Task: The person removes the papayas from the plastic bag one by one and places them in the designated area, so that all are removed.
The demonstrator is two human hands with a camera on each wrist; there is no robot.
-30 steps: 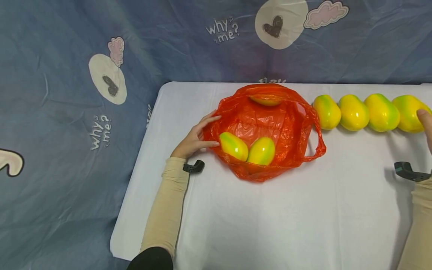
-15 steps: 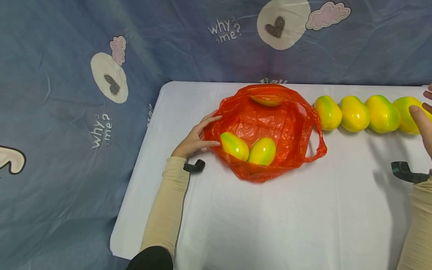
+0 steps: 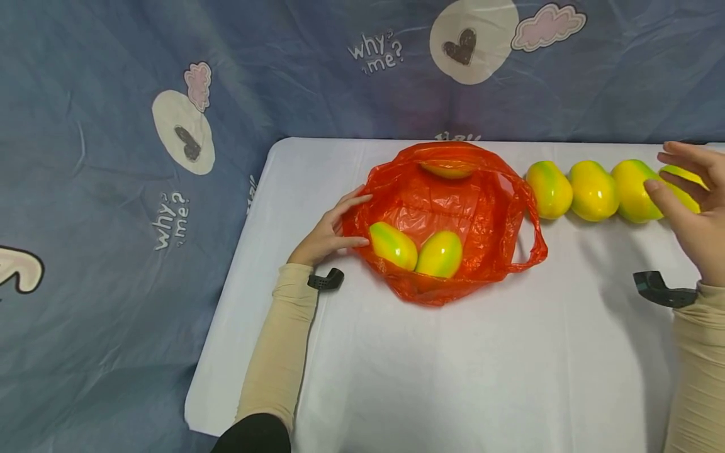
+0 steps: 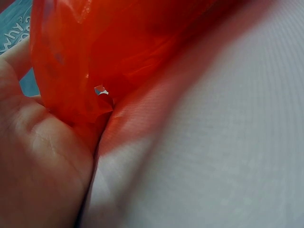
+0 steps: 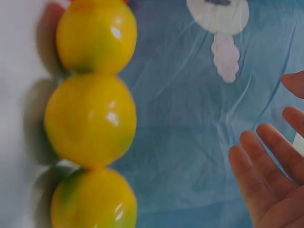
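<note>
In the head view, my left hand (image 3: 324,236) lies against the left side of a red plastic bag (image 3: 481,242), its thumb and index finger extended onto the film. The left wrist view has the bag's red film (image 4: 118,42) against the palm. Inside the bag are two glossy yellow-green mangoes (image 3: 438,253), and another mango (image 3: 447,168) shows under the far rim. My right hand (image 3: 705,220), fingers spread and holding nothing, overlaps the rightmost mango (image 3: 684,196) of a row. In the right wrist view, fingers (image 5: 259,178) stand apart from the mangoes (image 5: 90,121).
The row, including a mango (image 3: 548,190) beside the bag's handle (image 3: 535,245), runs along the back of the white table (image 3: 470,371). A blue printed cloth (image 3: 317,82) hangs behind and to the left. Each wrist bears a black camera mount (image 3: 665,290).
My right hand has come off the rightmost mango and moved left across it, more fully into view. The left hand, bag and mangoes have stayed put.
</note>
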